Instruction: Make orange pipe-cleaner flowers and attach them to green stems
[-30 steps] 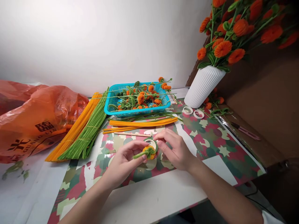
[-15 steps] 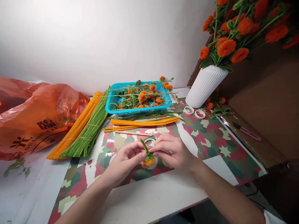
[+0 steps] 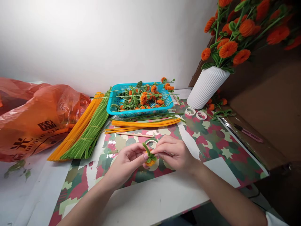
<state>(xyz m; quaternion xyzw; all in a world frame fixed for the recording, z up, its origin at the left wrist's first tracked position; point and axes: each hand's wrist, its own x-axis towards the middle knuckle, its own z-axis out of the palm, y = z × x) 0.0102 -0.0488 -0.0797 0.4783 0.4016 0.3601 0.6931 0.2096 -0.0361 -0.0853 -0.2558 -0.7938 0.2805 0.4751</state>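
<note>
Between my two hands is a small pipe-cleaner flower (image 3: 150, 162), with an orange-yellow head facing down and green fuzzy pieces and a stem pointing up. My left hand (image 3: 132, 158) pinches it from the left with thumb and fingers. From the right, my right hand (image 3: 173, 153) pinches at the green part of the same flower, its fingers closed together. Just behind the hands a roll of tape (image 3: 151, 142) lies on the table, partly covered by the fingers.
Beyond are a thin wooden stick (image 3: 134, 135), orange pipe cleaners (image 3: 145, 123) and a blue basket (image 3: 138, 112) of flowers. Left lie green pipe cleaners (image 3: 88, 138) and an orange plastic bag (image 3: 35, 122). Right stand a white vase (image 3: 207, 88), white tape rolls (image 3: 201, 115) and a pink cutter (image 3: 251, 135).
Very little differs. The flower's green stem dips slightly, and both hands keep their pinch in nearly the same spot.
</note>
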